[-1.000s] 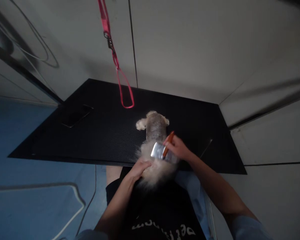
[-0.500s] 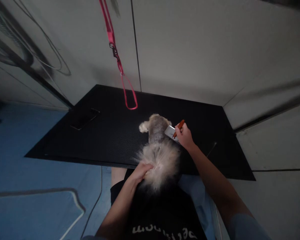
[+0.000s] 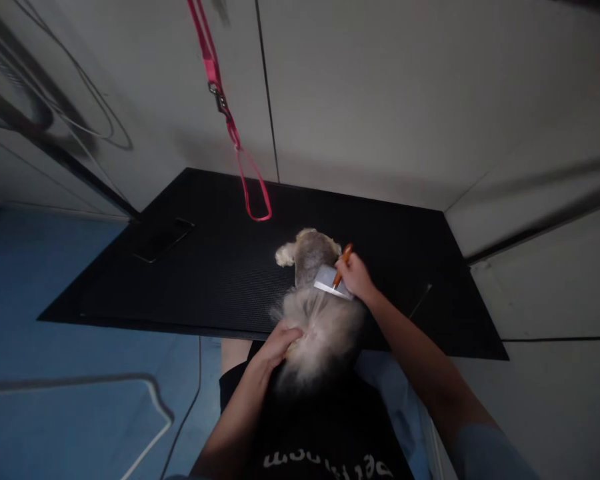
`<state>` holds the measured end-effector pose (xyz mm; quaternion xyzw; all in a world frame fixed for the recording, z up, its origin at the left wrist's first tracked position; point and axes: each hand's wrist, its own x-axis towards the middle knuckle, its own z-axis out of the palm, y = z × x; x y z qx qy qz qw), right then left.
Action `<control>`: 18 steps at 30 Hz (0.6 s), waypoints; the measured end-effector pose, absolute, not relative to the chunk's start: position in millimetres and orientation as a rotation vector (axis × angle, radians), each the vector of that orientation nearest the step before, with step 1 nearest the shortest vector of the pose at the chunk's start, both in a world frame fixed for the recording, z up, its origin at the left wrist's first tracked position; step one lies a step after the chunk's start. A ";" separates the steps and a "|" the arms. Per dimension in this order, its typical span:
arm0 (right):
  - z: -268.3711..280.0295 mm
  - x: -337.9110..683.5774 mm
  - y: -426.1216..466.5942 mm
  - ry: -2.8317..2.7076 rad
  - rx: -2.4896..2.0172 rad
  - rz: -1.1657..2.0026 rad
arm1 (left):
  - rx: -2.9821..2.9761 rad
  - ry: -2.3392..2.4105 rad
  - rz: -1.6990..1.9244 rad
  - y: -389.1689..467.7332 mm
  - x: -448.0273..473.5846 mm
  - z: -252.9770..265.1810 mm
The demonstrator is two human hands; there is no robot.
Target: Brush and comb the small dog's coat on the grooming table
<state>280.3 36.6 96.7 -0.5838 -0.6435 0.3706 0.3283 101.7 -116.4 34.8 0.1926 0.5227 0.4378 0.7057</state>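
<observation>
A small dog [image 3: 314, 255] with short grey-brown fur on its body and pale paws is at the front of the black grooming table. Its long, pale, fluffy fur [image 3: 325, 337] fans out toward me over the table's near edge. My left hand [image 3: 279, 343] grips this fluffy part from the left, thumb on top, other fingers mostly hidden. In my right hand [image 3: 356, 275], closed round an orange-brown handle, is a slicker brush [image 3: 326, 280]. The brush's flat pale head lies against the upper edge of the fluff, where it meets the short coat.
A pink grooming loop [image 3: 247, 193] hangs over the black table [image 3: 220, 267]. A dark phone [image 3: 165, 240] lies on the left, and a thin metallic item [image 3: 420, 300] on the right. Pale wall panels [image 3: 380, 100] stand behind. Cables run along the blue floor [image 3: 80, 413].
My right hand has brought the slicker brush left and down, from beside the dog's body onto the top of the fluffy fur. My left hand keeps its hold. The view has shifted slightly.
</observation>
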 end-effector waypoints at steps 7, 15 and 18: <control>98.0 280.8 30.7 -1.865 -1.280 1.123 | 0.396 1.147 0.969 -117.1 99.4 34.1; 103.9 271.3 30.3 -1.980 -1.382 1.068 | 0.428 1.160 0.959 -117.0 100.8 28.4; 110.6 272.4 35.4 -1.910 -1.585 0.892 | 0.416 1.163 0.967 -116.9 101.2 29.4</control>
